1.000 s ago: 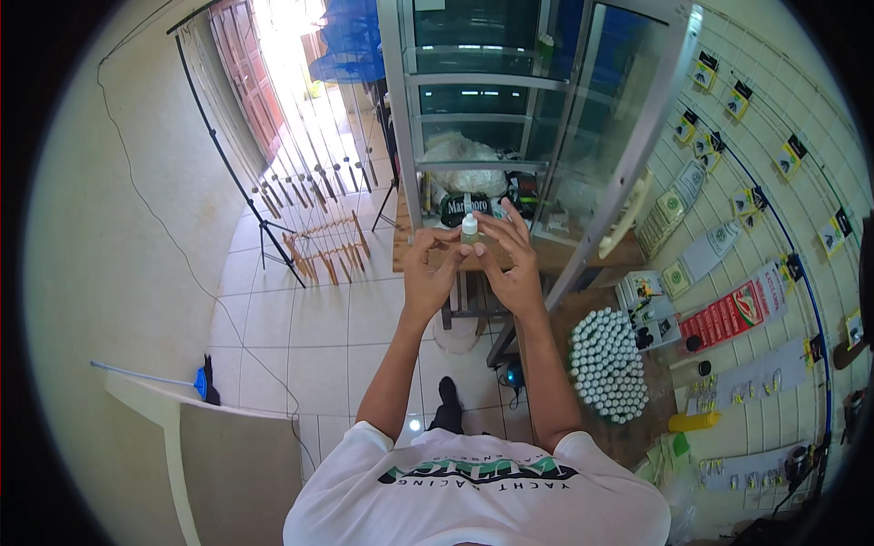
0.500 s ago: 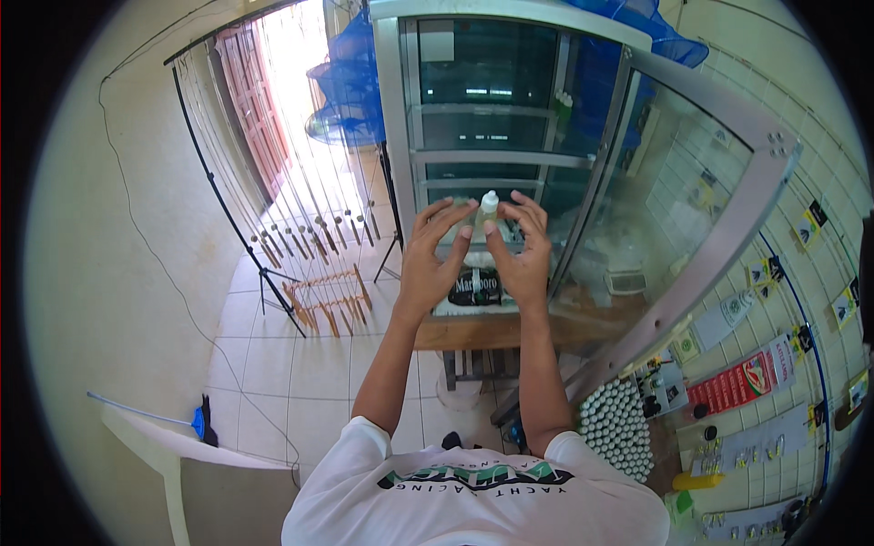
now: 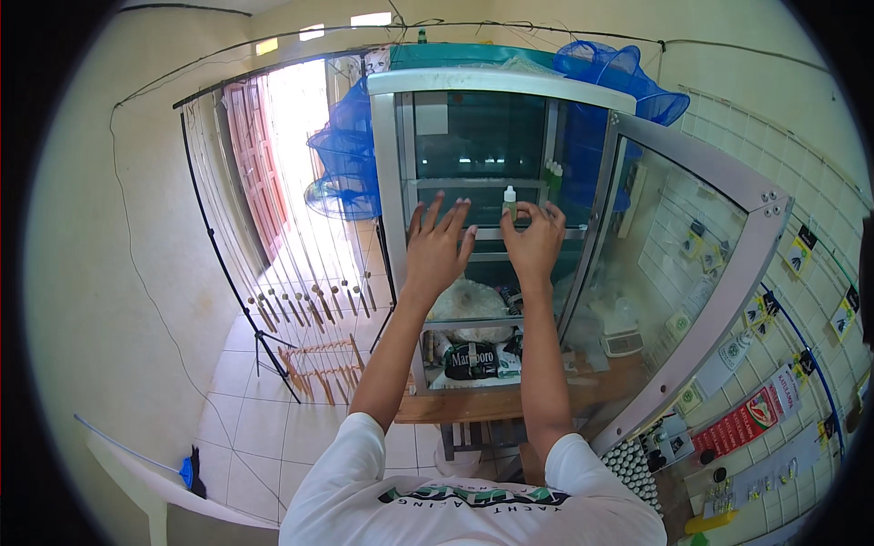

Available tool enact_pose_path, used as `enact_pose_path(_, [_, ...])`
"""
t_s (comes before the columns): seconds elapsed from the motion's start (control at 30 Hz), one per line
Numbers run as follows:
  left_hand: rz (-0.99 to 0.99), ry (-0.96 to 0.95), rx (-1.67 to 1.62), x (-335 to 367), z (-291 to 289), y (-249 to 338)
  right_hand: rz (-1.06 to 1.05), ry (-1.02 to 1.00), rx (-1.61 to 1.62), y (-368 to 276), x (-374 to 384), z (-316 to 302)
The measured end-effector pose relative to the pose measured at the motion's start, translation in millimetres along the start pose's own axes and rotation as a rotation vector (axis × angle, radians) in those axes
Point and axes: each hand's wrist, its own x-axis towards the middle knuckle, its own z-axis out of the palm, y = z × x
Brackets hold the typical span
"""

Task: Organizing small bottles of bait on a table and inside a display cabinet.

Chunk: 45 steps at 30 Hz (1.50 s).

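Between thumb and fingers of my right hand [image 3: 533, 244] is a small dropper bottle [image 3: 510, 197], held upright with its white cap on top and a pale, see-through body. The lower part of the bottle is partly covered by my fingertips. My left hand [image 3: 439, 253] is raised beside it with fingers spread, apart from the bottle and holding nothing. Both hands are in front of a glass cabinet [image 3: 384, 164] with a metal frame. On a lower shelf, a clear plastic bag [image 3: 469, 298] of pale stuff sits above a black packet [image 3: 470, 361].
The cabinet's glass door [image 3: 774, 227] stands swung out at the right. Blue mesh nets [image 3: 341, 168] hang on both sides. A black rack with rods [image 3: 196, 182] stands left, near an open red door [image 3: 250, 146]. Many white-capped bottles [image 3: 628, 469] stand low at the right, by a wire wall grid.
My left hand has come off the bottle and moved left, its fingers spreading. The bottle stays in my right hand, slightly further right. The view has tilted up, showing the cabinet top.
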Motion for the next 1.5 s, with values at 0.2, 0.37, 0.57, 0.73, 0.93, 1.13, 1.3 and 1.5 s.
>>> enact_pose_path(0.2, [-0.084,-0.084,-0.052,-2.7,5.0,-2.7,0.017,0.096,-0.093,2.6,1.4,0.7])
enact_pose_path(0.37, [-0.044,-0.055,-0.050,-4.1,5.1,-4.6,-0.261,-0.032,-0.047,-6.1,-15.1,-1.2])
enact_pose_path(0.57, [-0.033,-0.045,-0.085,-4.8,5.1,-6.2,-0.167,-0.145,-0.158,-3.4,-3.8,0.6])
enact_pose_path(0.73, [-0.051,-0.048,-0.092,-6.7,4.3,-5.9,-0.079,-0.213,-0.224,2.2,11.0,0.2])
enact_pose_path(0.93, [-0.054,-0.050,-0.094,-6.2,4.2,-5.5,0.134,-0.556,-0.359,8.2,38.2,0.0])
enact_pose_path(1.13, [-0.052,-0.048,-0.093,-6.2,3.7,-5.9,0.288,-0.915,-0.487,19.0,71.0,12.7])
enact_pose_path(1.3, [-0.049,-0.051,-0.097,-6.4,3.7,-5.7,0.326,-0.965,-0.481,39.3,85.6,28.1])
enact_pose_path(1.5, [-0.051,-0.058,-0.095,-5.9,2.7,-5.9,0.364,-0.936,-0.529,62.6,95.7,48.5])
